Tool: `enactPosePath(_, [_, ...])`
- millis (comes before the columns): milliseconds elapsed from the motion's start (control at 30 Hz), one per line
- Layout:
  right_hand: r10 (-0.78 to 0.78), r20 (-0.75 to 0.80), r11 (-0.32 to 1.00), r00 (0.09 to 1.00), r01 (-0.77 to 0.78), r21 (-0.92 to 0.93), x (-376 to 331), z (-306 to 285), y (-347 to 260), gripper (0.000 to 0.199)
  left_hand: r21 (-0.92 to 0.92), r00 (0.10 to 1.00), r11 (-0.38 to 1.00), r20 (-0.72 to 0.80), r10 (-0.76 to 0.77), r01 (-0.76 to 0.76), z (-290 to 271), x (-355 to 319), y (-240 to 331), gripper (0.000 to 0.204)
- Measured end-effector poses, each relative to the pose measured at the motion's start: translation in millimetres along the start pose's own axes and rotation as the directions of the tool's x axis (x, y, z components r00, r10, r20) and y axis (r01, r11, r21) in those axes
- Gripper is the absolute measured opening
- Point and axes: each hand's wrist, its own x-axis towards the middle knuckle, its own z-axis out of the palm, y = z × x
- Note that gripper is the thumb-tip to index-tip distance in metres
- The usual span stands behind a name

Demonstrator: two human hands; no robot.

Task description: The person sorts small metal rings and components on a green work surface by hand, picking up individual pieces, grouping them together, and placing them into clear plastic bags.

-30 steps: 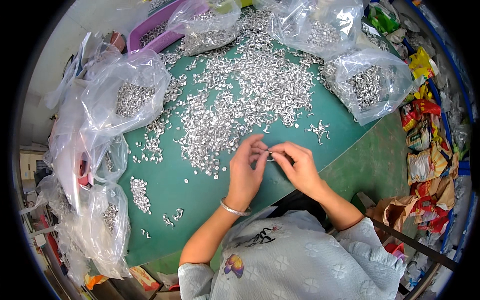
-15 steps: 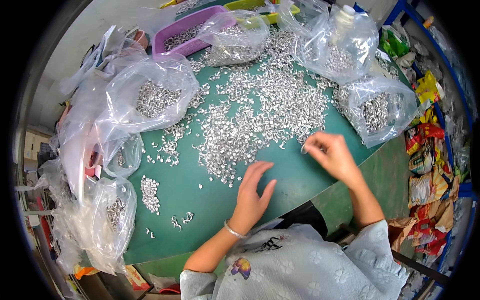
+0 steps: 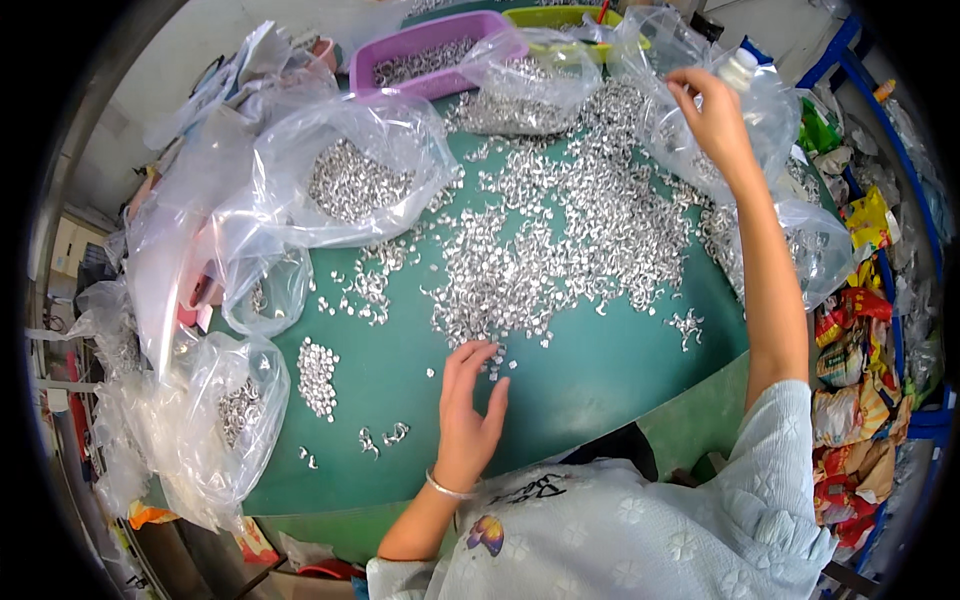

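A wide heap of small silver metal parts [image 3: 560, 240] covers the green table [image 3: 600, 370]. My left hand [image 3: 468, 405] lies flat on the table with fingers spread, its fingertips at the near edge of the heap, holding nothing. My right hand [image 3: 712, 115] is stretched far out over the back right. Its fingers pinch at the top of a clear plastic bag [image 3: 700, 80]. A small separate pile of parts [image 3: 317, 377] sits left of my left hand.
Clear plastic bags of the same parts lie at the left [image 3: 350, 185], lower left [image 3: 215, 420] and right [image 3: 810, 250]. A purple tray [image 3: 430, 50] and a green tray [image 3: 560, 16] stand at the back. Coloured packets [image 3: 850, 350] pile beyond the table's right edge.
My hands have come apart from in front of me. The left dropped flat onto the table; the right swept up and away to the bag at the far right.
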Motion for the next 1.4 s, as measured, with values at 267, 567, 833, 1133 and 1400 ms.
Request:
enactPosePath(267, [0.023,0.439,1.000,0.898,-0.021,-0.010,-188.8,8.6,-104.7,0.045,0.622,0.952,0.734,0.283,0.112,-0.272,8.8,11.3,-8.2,0.048])
enactPosePath(567, [0.066,0.218,0.995,0.974,-0.048,-0.086,-222.4,30.4,-104.9,0.019,0.544,0.963,0.795,0.178,0.201,-0.267,13.8,42.8,-35.0,0.044])
enactPosePath(833, [-0.021,0.199,0.993,0.980,-0.002,0.115,-230.8,22.9,-120.4,0.012,0.354,0.982,0.924,0.168,0.091,-0.146,3.5,-1.5,-4.0,0.046])
enactPosePath(1133, [-0.215,0.300,0.861,0.929,0.036,0.508,-246.5,55.1,-200.2,0.015,0.370,0.993,0.922,-0.076,-0.093,0.115,-20.7,-70.8,-10.6,0.038])
enactPosePath(1400, [-0.375,0.328,0.839,0.867,0.166,0.519,-232.1,60.7,-219.6,0.012,0.594,0.942,0.760,-0.328,-0.069,0.263,-54.5,-86.0,-39.3,0.028])
